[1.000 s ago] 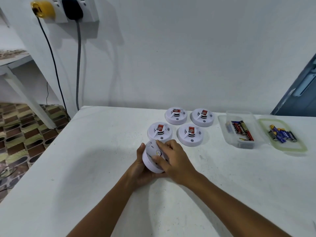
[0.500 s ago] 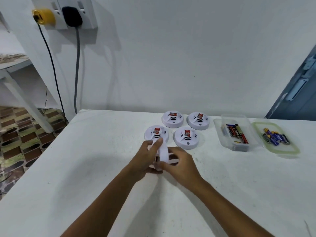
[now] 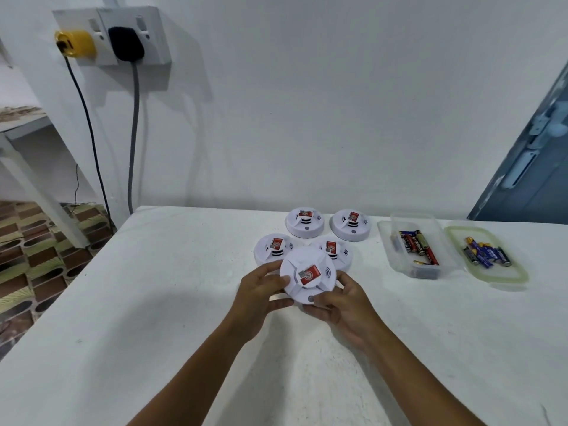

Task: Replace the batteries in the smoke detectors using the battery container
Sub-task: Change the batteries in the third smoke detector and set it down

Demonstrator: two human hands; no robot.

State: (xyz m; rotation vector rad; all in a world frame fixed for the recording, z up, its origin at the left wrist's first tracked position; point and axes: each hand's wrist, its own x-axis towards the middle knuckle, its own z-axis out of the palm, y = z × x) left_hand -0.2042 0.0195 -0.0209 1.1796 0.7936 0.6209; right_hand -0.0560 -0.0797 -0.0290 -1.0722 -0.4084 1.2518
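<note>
Both hands held one round white plastic smoke detector with a red label [image 3: 309, 276] at centre frame, face toward the camera, lifted just in front of the cluster on the white tabletop [image 3: 172, 287]. Left hand [image 3: 261, 295] curled on the detector's left rim, thumb on the face and fingers behind; right hand [image 3: 341, 305] gripped the lower right rim, thumb near the small grey button. Neither hand spread flat; both pinched the housing.

Four more white round detectors sat behind: two touching or nearly touching the held unit in frame, left [image 3: 272, 249] and right [image 3: 333, 250], and two farther back [image 3: 305, 222] [image 3: 352, 225].

Clear rectangular plastic battery container [image 3: 396, 247] lay right of centre, holding red-and-black cells [image 3: 415, 242]. Its green-rimmed lid [image 3: 519, 275] lay just beside it, farther right, carrying blue cells [image 3: 487, 256].

Judgement: the step in hand appeared to be opening this unit. To do it well, steady the body with one hand and twist or pry the back with the other, keeping clear of the neighbours. The back was not visible, so the latch type could not be told. Which pile was fresh could not be told either; keep them apart.
</note>
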